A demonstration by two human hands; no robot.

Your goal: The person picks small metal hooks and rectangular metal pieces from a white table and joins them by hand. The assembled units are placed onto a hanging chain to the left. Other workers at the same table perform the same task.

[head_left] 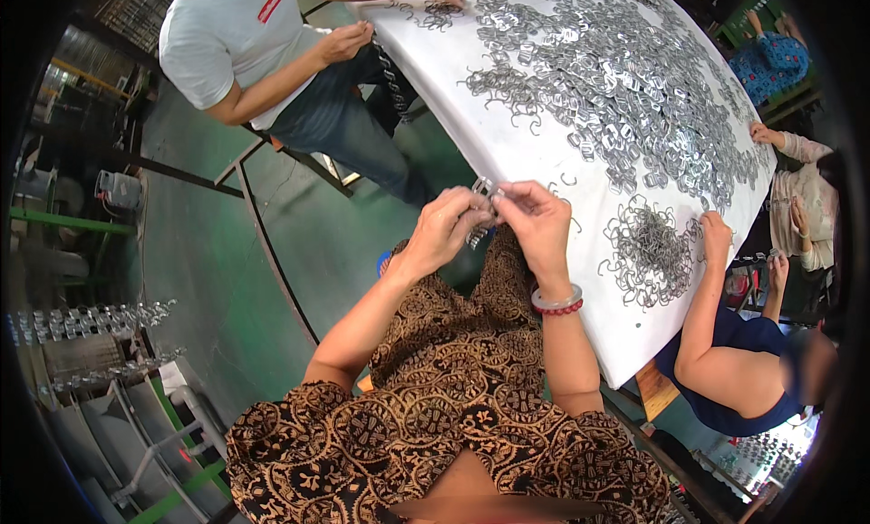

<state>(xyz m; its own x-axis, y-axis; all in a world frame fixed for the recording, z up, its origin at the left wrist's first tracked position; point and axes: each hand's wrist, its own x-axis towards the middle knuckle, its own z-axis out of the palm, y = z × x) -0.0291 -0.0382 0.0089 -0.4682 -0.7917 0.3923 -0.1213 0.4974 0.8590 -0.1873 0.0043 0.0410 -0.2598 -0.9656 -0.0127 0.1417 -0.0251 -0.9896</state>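
Observation:
At the near edge of the white table, my left hand (441, 227) and my right hand (541, 223) meet with fingertips pinched together. Between them is a small shiny metal piece (483, 188), apparently the same sort as the flat silver pieces on the table. More linked metal pieces (475, 238) dangle under my left fingers. My fingers partly cover how these join. To the right of my right hand lies a heap of thin curved wire hooks (647, 252). A few loose hooks (568, 179) lie closer to that hand.
The white tabletop (594, 329) carries a wide heap of flat silver metal pieces (625, 98) and another cluster of wire hooks (507, 89). A co-worker in a white shirt (245, 48) sits at left. Another in dark blue (725, 374) reaches in from the right. Metal frame bars (263, 225) cross the green floor.

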